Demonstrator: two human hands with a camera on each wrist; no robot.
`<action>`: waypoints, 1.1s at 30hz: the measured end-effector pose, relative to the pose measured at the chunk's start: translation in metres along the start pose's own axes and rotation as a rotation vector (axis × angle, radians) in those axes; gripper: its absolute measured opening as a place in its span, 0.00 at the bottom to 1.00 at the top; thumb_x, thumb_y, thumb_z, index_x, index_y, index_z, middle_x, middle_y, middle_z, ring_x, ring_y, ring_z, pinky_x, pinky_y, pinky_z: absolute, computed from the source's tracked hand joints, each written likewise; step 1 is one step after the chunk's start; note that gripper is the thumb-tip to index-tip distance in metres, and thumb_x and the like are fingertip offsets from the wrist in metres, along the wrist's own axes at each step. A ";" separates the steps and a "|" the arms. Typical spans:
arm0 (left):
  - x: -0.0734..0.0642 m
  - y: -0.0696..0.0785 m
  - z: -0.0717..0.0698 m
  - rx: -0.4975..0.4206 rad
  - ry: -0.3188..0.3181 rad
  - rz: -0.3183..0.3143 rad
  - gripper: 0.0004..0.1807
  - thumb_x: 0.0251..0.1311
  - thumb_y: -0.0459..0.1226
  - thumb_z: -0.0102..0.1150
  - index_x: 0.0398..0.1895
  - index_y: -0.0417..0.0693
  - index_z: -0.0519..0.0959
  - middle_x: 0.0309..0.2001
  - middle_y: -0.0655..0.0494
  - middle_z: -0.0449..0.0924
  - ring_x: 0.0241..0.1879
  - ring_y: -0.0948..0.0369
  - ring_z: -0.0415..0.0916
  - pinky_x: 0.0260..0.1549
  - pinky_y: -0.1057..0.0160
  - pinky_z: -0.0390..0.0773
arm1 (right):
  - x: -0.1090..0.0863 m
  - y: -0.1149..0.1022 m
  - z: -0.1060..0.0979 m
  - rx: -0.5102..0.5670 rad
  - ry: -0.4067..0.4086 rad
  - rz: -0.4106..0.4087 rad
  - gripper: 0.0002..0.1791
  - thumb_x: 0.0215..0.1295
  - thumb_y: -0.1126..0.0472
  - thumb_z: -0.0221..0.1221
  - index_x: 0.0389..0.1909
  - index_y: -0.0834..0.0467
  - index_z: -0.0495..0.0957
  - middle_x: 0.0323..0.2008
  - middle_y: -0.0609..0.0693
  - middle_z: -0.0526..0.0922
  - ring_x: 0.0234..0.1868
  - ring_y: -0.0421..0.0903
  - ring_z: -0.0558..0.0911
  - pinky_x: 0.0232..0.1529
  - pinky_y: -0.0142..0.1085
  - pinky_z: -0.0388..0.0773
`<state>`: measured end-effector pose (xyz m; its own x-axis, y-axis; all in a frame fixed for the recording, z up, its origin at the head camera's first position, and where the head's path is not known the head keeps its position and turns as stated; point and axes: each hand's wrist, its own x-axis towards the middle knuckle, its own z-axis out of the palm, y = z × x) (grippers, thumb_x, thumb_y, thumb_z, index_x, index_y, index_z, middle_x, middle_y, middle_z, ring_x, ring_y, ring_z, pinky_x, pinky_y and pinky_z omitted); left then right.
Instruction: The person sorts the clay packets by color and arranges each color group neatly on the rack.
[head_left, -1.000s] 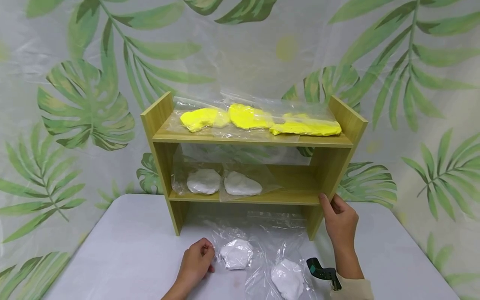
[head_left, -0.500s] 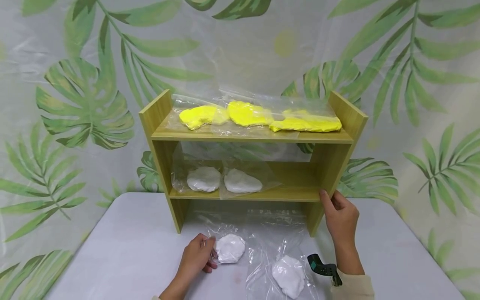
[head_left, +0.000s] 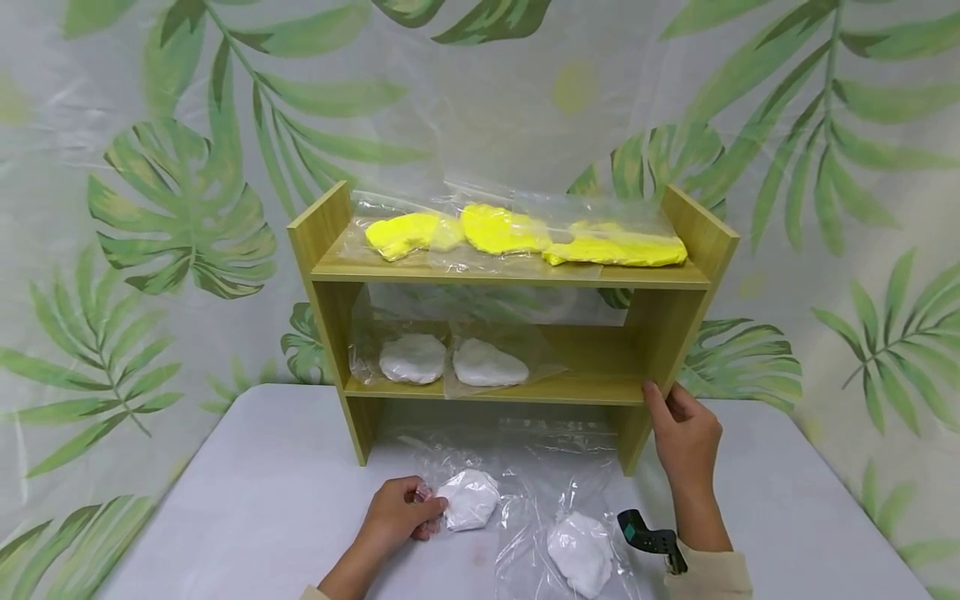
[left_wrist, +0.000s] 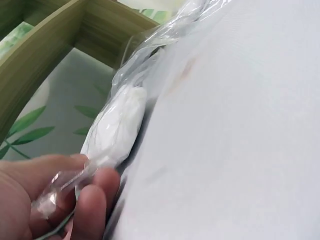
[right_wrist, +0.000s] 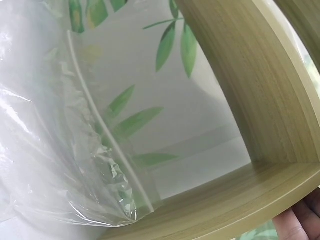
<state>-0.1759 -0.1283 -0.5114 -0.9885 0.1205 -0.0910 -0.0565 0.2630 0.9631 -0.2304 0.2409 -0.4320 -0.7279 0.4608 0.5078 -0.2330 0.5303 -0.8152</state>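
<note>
My left hand (head_left: pixel 397 512) pinches the near-left edge of a clear plastic bag with a white lump (head_left: pixel 470 500) inside, on the table before the shelf. In the left wrist view the thumb and fingers (left_wrist: pixel 92 207) hold crumpled film just beside the white lump (left_wrist: pixel 117 125). My right hand (head_left: pixel 686 437) grips the right side panel of the wooden shelf (head_left: pixel 525 277), its thumb on the front edge. Only a few of its fingers (right_wrist: pixel 290 225) show in the right wrist view. A second bagged white lump (head_left: pixel 581 550) lies between the hands, nearer me.
Three bagged yellow lumps (head_left: pixel 495 229) lie along the top board. Two bagged white lumps (head_left: pixel 412 358) sit left and centre on the middle board, with bare board (head_left: pixel 600 358) to their right. Leaf-patterned cloth (head_left: pixel 502 83) hangs behind the table (head_left: pixel 262 500).
My left hand has gone from beside the left bag on the table to pinching its edge, and that bag has shifted slightly. The right hand has stayed at the shelf panel.
</note>
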 end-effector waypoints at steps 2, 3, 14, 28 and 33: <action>0.000 -0.002 -0.002 -0.038 -0.027 0.020 0.13 0.54 0.34 0.68 0.24 0.37 0.73 0.20 0.55 0.77 0.20 0.63 0.79 0.19 0.65 0.80 | 0.000 0.000 0.001 -0.001 0.002 0.004 0.21 0.65 0.49 0.61 0.50 0.60 0.83 0.41 0.58 0.86 0.33 0.18 0.75 0.31 0.15 0.71; 0.000 -0.004 -0.004 -0.058 -0.044 0.029 0.12 0.55 0.33 0.67 0.25 0.36 0.72 0.21 0.54 0.78 0.22 0.61 0.80 0.20 0.64 0.81 | 0.000 0.000 0.001 0.001 0.003 0.003 0.21 0.65 0.49 0.61 0.50 0.60 0.83 0.41 0.58 0.86 0.32 0.18 0.75 0.31 0.15 0.71; 0.002 -0.012 -0.022 -0.169 -0.165 0.039 0.10 0.63 0.31 0.53 0.41 0.28 0.73 0.28 0.55 0.78 0.29 0.63 0.78 0.29 0.66 0.80 | 0.000 0.000 0.002 -0.010 0.001 0.019 0.21 0.65 0.48 0.61 0.50 0.59 0.83 0.42 0.57 0.86 0.33 0.18 0.75 0.31 0.15 0.71; 0.003 -0.006 -0.026 -0.320 -0.241 -0.061 0.24 0.64 0.34 0.53 0.59 0.31 0.59 0.32 0.58 0.80 0.31 0.66 0.77 0.31 0.67 0.77 | -0.001 0.001 0.001 0.011 0.009 0.007 0.21 0.65 0.49 0.61 0.50 0.60 0.83 0.41 0.59 0.86 0.32 0.18 0.75 0.30 0.15 0.71; 0.001 -0.006 -0.022 -0.221 -0.253 -0.002 0.30 0.60 0.33 0.62 0.62 0.29 0.63 0.30 0.56 0.82 0.30 0.67 0.75 0.30 0.69 0.74 | -0.001 0.000 0.001 0.007 0.004 0.016 0.21 0.65 0.48 0.61 0.50 0.59 0.83 0.41 0.58 0.86 0.32 0.18 0.75 0.30 0.15 0.71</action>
<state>-0.1800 -0.1511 -0.5114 -0.9240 0.3610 -0.1260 -0.1147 0.0527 0.9920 -0.2306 0.2398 -0.4329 -0.7287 0.4723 0.4959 -0.2257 0.5181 -0.8250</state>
